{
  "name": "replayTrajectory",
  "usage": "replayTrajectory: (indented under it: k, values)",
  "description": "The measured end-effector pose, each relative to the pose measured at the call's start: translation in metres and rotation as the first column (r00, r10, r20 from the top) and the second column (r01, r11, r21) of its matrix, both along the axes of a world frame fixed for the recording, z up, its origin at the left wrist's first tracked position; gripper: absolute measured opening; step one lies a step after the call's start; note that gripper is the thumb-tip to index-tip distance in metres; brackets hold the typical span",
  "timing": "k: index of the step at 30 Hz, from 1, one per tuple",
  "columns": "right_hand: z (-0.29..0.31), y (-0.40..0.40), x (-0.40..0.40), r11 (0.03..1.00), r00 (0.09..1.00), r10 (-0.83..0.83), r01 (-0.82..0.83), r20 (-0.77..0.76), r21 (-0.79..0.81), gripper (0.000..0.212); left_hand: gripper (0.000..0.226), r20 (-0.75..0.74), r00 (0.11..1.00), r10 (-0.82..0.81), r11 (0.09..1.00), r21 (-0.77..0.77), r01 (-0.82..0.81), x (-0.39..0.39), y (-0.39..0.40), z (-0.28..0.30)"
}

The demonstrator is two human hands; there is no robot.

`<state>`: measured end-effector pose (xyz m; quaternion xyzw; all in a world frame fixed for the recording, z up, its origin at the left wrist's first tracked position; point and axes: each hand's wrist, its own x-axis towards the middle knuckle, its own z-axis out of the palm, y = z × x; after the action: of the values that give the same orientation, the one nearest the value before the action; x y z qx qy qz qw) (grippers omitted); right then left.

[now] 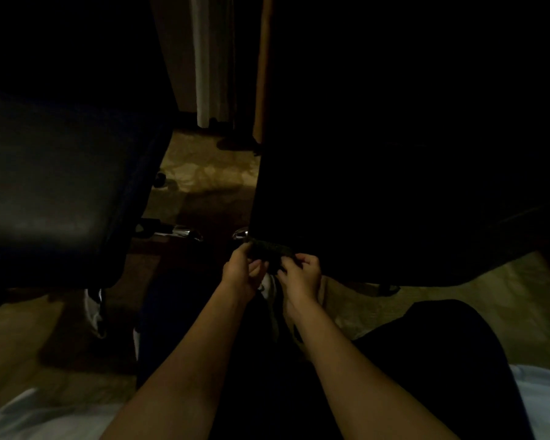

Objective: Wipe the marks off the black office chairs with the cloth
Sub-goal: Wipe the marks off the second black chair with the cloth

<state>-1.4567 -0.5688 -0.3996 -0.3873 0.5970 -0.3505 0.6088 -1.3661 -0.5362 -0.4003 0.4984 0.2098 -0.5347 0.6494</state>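
Note:
The scene is very dark. A dark cloth is held between both hands just below the lower edge of the black office chair on the right. My left hand pinches the cloth's left end with curled fingers. My right hand grips its right end. A second black office chair fills the left side, its padded surface faintly lit. Marks on either chair cannot be made out in this light.
A patterned carpet shows between the two chairs. Chrome chair-base legs glint near the floor, with a caster by the left chair. A pale curtain and wooden post stand behind. My dark-clad legs lie below the hands.

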Motion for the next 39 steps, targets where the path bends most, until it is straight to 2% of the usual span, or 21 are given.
replayTrajectory:
  k: [4,7,10,14,18,20,21,23,25,28,30,34,37,39]
  values:
    - [0.004,-0.003,0.007,0.957,0.940,-0.211,0.143,0.268,0.252,0.043,0.023,-0.087,0.996,0.029,0.999,-0.034,-0.032,0.001,-0.005,0.000]
    - [0.014,-0.010,0.008,0.910,0.884,-0.320,0.186,0.341,0.371,0.049,0.013,-0.060,0.996,0.070,0.997,-0.035,-0.072,-0.002,-0.010,0.004]
    - [0.030,-0.015,0.008,0.904,0.855,-0.357,0.215,0.377,0.369,0.043,0.022,-0.004,0.989,0.151,0.985,-0.080,-0.151,-0.006,-0.015,0.012]
    - [0.063,-0.019,0.004,0.925,0.817,-0.356,0.239,0.454,0.295,0.042,0.018,0.079,0.983,0.165,0.968,-0.206,-0.146,-0.013,-0.018,0.040]
    - [0.100,-0.026,0.003,0.945,0.813,-0.327,0.290,0.482,0.151,0.030,0.018,0.318,0.926,0.204,0.940,-0.329,-0.094,-0.018,-0.024,0.077]
    - [0.107,-0.026,0.003,0.953,0.833,-0.290,0.297,0.472,0.062,0.020,0.007,0.409,0.884,0.226,0.948,-0.303,-0.102,-0.019,-0.028,0.090]
    - [0.106,-0.024,0.003,0.955,0.846,-0.273,0.295,0.458,0.025,0.024,0.002,0.431,0.874,0.227,0.957,-0.266,-0.117,-0.020,-0.029,0.093]
    - [0.095,-0.022,0.001,0.951,0.862,-0.290,0.307,0.415,0.028,0.027,0.010,0.458,0.871,0.179,0.980,-0.163,-0.116,-0.023,-0.031,0.083]
    - [0.078,-0.024,-0.005,0.937,0.854,-0.349,0.333,0.386,0.110,0.022,0.009,0.445,0.888,0.116,0.993,-0.073,-0.093,-0.028,-0.033,0.064]
    - [0.054,-0.030,-0.015,0.931,0.860,-0.361,0.308,0.360,0.197,0.044,0.013,0.422,0.905,0.048,0.998,0.012,-0.059,-0.030,-0.040,0.036]
    - [0.043,-0.032,-0.019,0.920,0.865,-0.373,0.297,0.336,0.256,0.050,0.012,0.419,0.908,-0.013,0.996,0.083,-0.025,-0.032,-0.043,0.023]
    - [0.027,-0.034,-0.026,0.877,0.859,-0.396,0.249,0.324,0.412,0.048,0.017,0.278,0.960,-0.048,0.990,0.142,0.008,-0.032,-0.042,0.001]
    - [0.019,-0.038,-0.033,0.852,0.844,-0.385,0.170,0.372,0.495,0.031,0.029,0.225,0.970,-0.096,0.986,0.158,0.061,-0.027,-0.043,-0.011]
    - [0.018,-0.035,-0.035,0.828,0.843,-0.385,0.135,0.376,0.545,0.035,0.037,0.170,0.982,-0.086,0.988,0.143,0.062,-0.025,-0.043,-0.014]
